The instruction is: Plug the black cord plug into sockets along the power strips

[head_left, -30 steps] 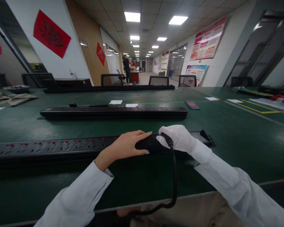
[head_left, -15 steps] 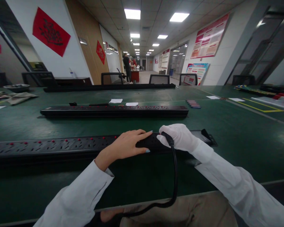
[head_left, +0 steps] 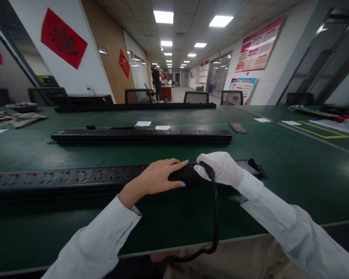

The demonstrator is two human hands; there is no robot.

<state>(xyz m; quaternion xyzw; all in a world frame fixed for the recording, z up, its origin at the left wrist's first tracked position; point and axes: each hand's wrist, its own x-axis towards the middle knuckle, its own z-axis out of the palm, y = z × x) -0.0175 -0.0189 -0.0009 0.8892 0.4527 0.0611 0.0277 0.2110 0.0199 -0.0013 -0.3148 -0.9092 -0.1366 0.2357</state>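
Note:
A long black power strip (head_left: 61, 181) with sockets and red buttons along its top lies across the near side of the table. My left hand (head_left: 154, 176), bare, rests on the strip with thumb and fingers stretched apart. Right of it, my right hand (head_left: 222, 166) wears a white dotted glove and grips a black plug (head_left: 207, 169) against the strip's top. The plug's front is hidden, so I cannot tell how deep it sits. From it a thick black cable (head_left: 216, 217) hangs over the table edge towards my lap. The strip's right end (head_left: 254, 168) shows beyond the glove.
A second power strip (head_left: 139, 136) lies parallel behind the first, and another long black bar (head_left: 136, 108) is farther back. White papers (head_left: 163, 127), a bowl (head_left: 22, 107) and yellow tape (head_left: 322, 130) are on the green table. Far off stands a person (head_left: 156, 83).
Both hands keep their place on the strip and plug. Below the table edge, the cable's lower part and my lap have shifted slightly.

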